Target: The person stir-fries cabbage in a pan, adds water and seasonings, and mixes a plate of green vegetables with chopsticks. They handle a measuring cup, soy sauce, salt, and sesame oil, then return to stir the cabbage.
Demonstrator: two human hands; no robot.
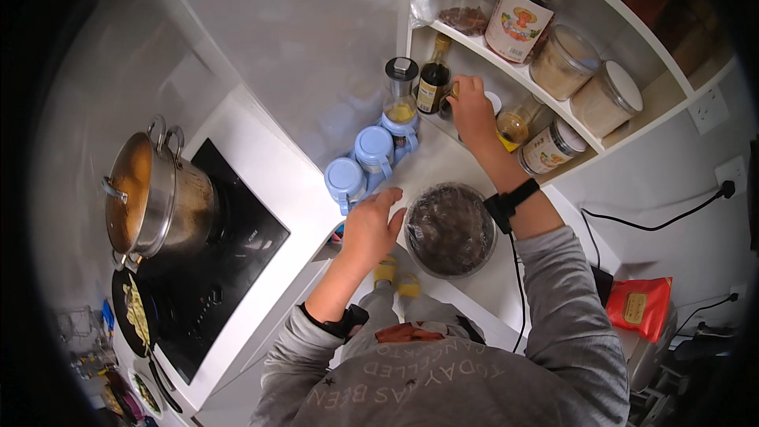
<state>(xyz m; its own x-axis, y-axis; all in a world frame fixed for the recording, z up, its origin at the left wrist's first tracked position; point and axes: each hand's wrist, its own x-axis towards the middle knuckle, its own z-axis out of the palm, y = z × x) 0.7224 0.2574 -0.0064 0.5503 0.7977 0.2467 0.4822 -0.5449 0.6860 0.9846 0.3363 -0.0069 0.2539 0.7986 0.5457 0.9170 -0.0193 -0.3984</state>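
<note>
My right hand (pixel 472 108) reaches onto the lower shelf, its fingers around the yellowish top of a dark bottle that it mostly hides. Just left of it stands a dark glass sauce bottle (pixel 434 80) with a gold cap. My left hand (pixel 373 219) is held above the counter's edge, fingers apart and empty, near blue-lidded seasoning jars (pixel 375 147). Behind these jars is a glass oil dispenser (pixel 401 101) with yellow oil. A round bowl of dark contents under clear plastic film (pixel 452 231) sits on the counter between my forearms.
On the left, a steel pot (pixel 172 201) and a black frying pan with food (pixel 131 311) stand on the black cooktop (pixel 255 237). Jars line the white shelf unit (pixel 504 62). A black cable (pixel 520 296) hangs by my right wrist. A red packet (pixel 640 308) lies at right.
</note>
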